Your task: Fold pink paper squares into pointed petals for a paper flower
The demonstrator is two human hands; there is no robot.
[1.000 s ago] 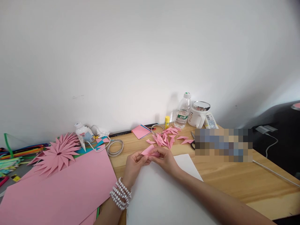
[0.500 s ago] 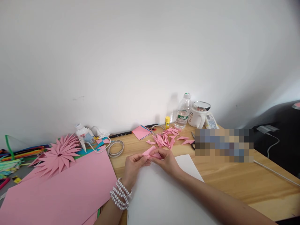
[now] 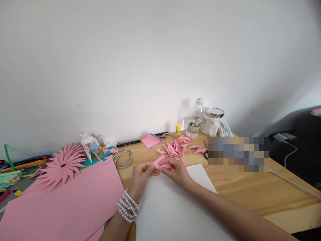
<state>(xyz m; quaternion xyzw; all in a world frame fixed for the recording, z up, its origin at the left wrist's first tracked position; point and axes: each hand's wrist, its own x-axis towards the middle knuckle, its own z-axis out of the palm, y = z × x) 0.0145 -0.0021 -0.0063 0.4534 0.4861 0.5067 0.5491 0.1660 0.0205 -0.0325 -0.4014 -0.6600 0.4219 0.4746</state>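
Over the white sheet on the worktop, the left hand and right hand are pinching a pink paper piece, apparently creasing 1 petal; next comes pressing that fold flat. Beyond lies the pile of folded petals.

A paper-craft desk against a plain wall

We see pink card sheets, a folded paper flower, a glue stick and a glue gun on our wooden table.

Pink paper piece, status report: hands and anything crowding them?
Left hand and right hand both pinching the pink paper piece above the white sheet. Folded pink petals heaped just beyond, apart. Nothing between hands and piece.
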